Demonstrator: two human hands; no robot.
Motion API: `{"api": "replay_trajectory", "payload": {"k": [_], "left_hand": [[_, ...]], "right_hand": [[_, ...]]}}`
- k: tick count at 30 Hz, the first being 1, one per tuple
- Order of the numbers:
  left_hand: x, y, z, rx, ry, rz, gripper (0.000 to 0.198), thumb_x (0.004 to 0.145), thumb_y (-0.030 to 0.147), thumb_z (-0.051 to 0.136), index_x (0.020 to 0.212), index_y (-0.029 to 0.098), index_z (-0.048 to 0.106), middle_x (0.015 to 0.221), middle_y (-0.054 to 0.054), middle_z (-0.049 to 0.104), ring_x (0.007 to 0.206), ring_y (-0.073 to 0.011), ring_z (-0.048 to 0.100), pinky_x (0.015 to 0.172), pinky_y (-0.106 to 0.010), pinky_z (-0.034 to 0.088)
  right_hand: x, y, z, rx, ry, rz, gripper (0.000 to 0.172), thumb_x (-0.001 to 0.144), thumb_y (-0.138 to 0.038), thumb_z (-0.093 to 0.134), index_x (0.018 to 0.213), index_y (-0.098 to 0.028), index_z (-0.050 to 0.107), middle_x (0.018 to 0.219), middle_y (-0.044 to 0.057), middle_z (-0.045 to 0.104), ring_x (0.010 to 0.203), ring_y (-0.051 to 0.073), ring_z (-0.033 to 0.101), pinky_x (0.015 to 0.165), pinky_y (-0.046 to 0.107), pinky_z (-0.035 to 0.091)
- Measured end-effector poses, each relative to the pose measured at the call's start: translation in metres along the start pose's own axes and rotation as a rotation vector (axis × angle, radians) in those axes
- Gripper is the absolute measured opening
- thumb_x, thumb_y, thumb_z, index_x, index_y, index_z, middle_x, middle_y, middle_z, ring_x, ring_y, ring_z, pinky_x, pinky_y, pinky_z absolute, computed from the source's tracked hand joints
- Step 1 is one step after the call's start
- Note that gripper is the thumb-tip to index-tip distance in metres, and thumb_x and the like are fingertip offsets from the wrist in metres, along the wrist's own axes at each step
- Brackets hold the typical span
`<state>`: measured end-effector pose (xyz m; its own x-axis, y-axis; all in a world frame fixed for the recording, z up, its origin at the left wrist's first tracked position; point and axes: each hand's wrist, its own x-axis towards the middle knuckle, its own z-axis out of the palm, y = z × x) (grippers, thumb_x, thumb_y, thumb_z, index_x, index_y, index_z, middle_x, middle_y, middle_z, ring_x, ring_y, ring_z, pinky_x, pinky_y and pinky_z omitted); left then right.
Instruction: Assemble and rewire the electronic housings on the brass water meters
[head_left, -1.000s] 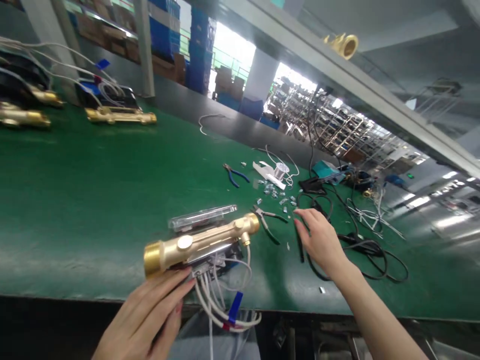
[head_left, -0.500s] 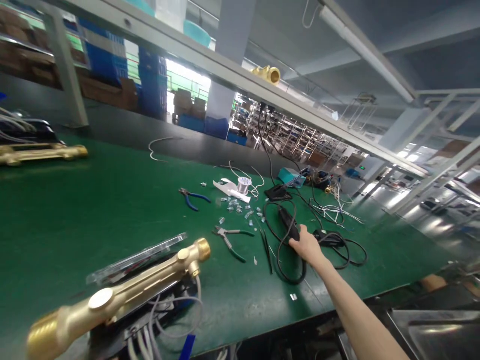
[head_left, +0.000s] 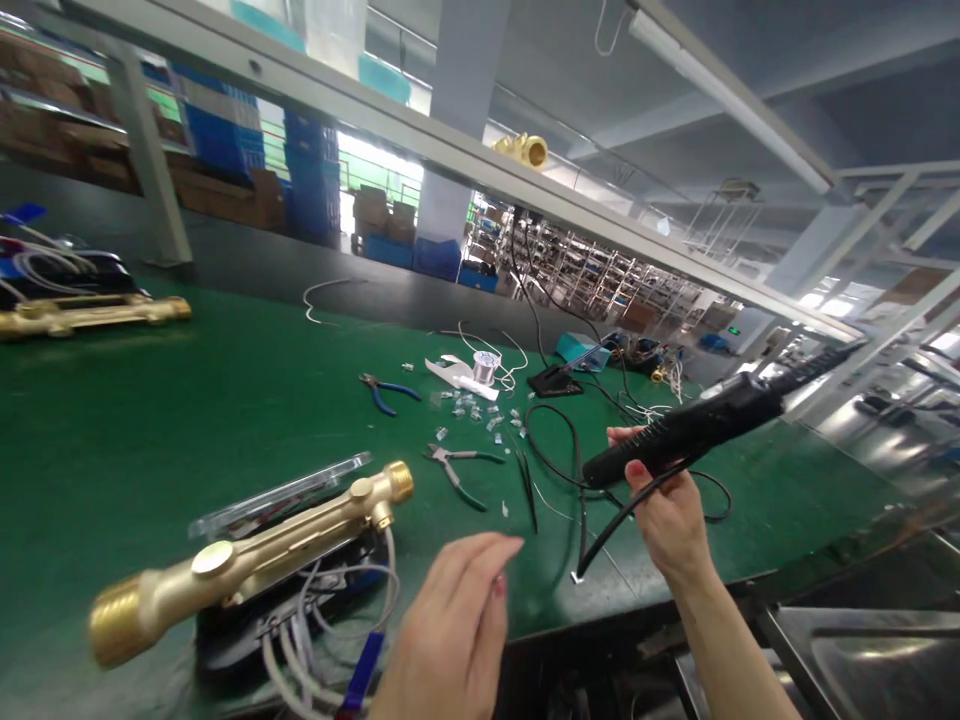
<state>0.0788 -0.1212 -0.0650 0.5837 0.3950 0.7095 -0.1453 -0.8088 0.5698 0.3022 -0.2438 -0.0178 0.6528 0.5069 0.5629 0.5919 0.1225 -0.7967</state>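
The likeliest trouble, as I judge it, is the cable (head_left: pixel 600 535): it hangs in a slack curve from below the right hand (head_left: pixel 667 515) down to the table (head_left: pixel 187 400), and a pull on it could drag it across the green-handled pliers (head_left: pixel 457 470) and the scatter of small clear parts (head_left: pixel 469 410) lying beyond and to the left of that hand. The black corded tool (head_left: pixel 712 425) is gripped near its lower end only, so its long body juts up and away to the right and could tip or twist in the grasp. The right hand is clenched around that tool, thumb on top, holding it in the air above the table's near edge. The left hand (head_left: pixel 450 630) is released, fingers straight and loosely spread, grasping nothing; it hovers low, just right of the brass fitting (head_left: pixel 247 560) and its white wires (head_left: pixel 315 640), without touching them.
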Motion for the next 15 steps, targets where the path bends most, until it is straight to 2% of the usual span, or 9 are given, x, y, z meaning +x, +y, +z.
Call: {"api": "replay_trajectory", "payload": {"k": [3, 5, 6, 8, 11, 12, 13, 15], "left_hand": [[0.039, 0.01, 0.031, -0.072, -0.142, -0.101, 0.035, 0.094, 0.019, 0.038, 0.128, 0.022, 0.047, 0.124, -0.009, 0.058, 0.118, -0.0207, 0.054, 0.102, -0.038, 0.046], [0.057, 0.012, 0.048, -0.11, -0.251, -0.193, 0.041, 0.09, 0.023, 0.047, 0.131, 0.017, 0.043, 0.132, -0.014, 0.053, 0.125, -0.0257, 0.047, 0.107, -0.044, 0.039], [0.063, 0.012, 0.054, -0.138, -0.325, -0.237, 0.041, 0.088, 0.027, 0.052, 0.127, 0.016, 0.045, 0.13, -0.014, 0.054, 0.124, -0.0272, 0.049, 0.105, -0.044, 0.04], [0.069, 0.013, 0.063, -0.175, -0.429, -0.308, 0.034, 0.086, 0.034, 0.057, 0.114, 0.017, 0.052, 0.112, -0.012, 0.064, 0.106, -0.0281, 0.06, 0.09, -0.041, 0.048], [0.068, 0.018, 0.063, -0.177, -0.444, -0.383, 0.02, 0.087, 0.037, 0.053, 0.096, 0.019, 0.053, 0.083, -0.005, 0.067, 0.075, -0.0234, 0.064, 0.065, -0.032, 0.046], [0.066, 0.02, 0.06, -0.176, -0.428, -0.423, 0.018, 0.087, 0.036, 0.052, 0.093, 0.019, 0.052, 0.079, -0.004, 0.066, 0.071, -0.0218, 0.063, 0.062, -0.03, 0.043], [0.063, 0.023, 0.055, -0.18, -0.415, -0.471, 0.016, 0.087, 0.036, 0.051, 0.089, 0.02, 0.051, 0.076, -0.002, 0.064, 0.069, -0.0202, 0.061, 0.059, -0.028, 0.04], [0.058, 0.029, 0.042, -0.203, -0.403, -0.569, 0.017, 0.087, 0.038, 0.049, 0.082, 0.021, 0.048, 0.071, 0.0, 0.061, 0.065, -0.0175, 0.057, 0.056, -0.026, 0.035]], "right_hand": [[-0.006, -0.002, 0.003, 0.149, -0.156, 0.057, 0.044, 0.084, -0.049, 0.064, 0.117, -0.022, 0.053, 0.129, 0.013, 0.056, 0.12, 0.026, 0.054, 0.104, 0.049, 0.04], [-0.009, -0.001, 0.006, 0.211, -0.233, 0.1, 0.047, 0.083, -0.053, 0.064, 0.118, -0.023, 0.052, 0.13, 0.014, 0.056, 0.122, 0.027, 0.052, 0.104, 0.049, 0.04], [-0.01, -0.001, 0.008, 0.231, -0.266, 0.122, 0.049, 0.083, -0.055, 0.063, 0.118, -0.023, 0.052, 0.13, 0.015, 0.056, 0.122, 0.027, 0.052, 0.103, 0.049, 0.041], [-0.012, -0.002, 0.009, 0.26, -0.325, 0.161, 0.05, 0.085, -0.058, 0.058, 0.12, -0.023, 0.053, 0.132, 0.015, 0.055, 0.121, 0.028, 0.053, 0.099, 0.047, 0.045], [-0.01, -0.002, -0.001, 0.264, -0.399, 0.258, 0.046, 0.086, -0.054, 0.06, 0.12, -0.022, 0.057, 0.13, 0.014, 0.056, 0.116, 0.026, 0.056, 0.097, 0.043, 0.047], [-0.009, -0.002, -0.007, 0.234, -0.369, 0.303, 0.046, 0.084, -0.051, 0.065, 0.118, -0.021, 0.059, 0.127, 0.014, 0.059, 0.113, 0.026, 0.058, 0.096, 0.042, 0.047], [-0.008, -0.001, -0.013, 0.184, -0.287, 0.34, 0.048, 0.079, -0.049, 0.07, 0.116, -0.02, 0.06, 0.123, 0.014, 0.061, 0.11, 0.027, 0.059, 0.095, 0.042, 0.048], [-0.008, -0.001, -0.025, 0.051, -0.008, 0.353, 0.056, 0.072, -0.048, 0.076, 0.116, -0.018, 0.059, 0.116, 0.013, 0.063, 0.104, 0.026, 0.061, 0.09, 0.04, 0.051]]}}
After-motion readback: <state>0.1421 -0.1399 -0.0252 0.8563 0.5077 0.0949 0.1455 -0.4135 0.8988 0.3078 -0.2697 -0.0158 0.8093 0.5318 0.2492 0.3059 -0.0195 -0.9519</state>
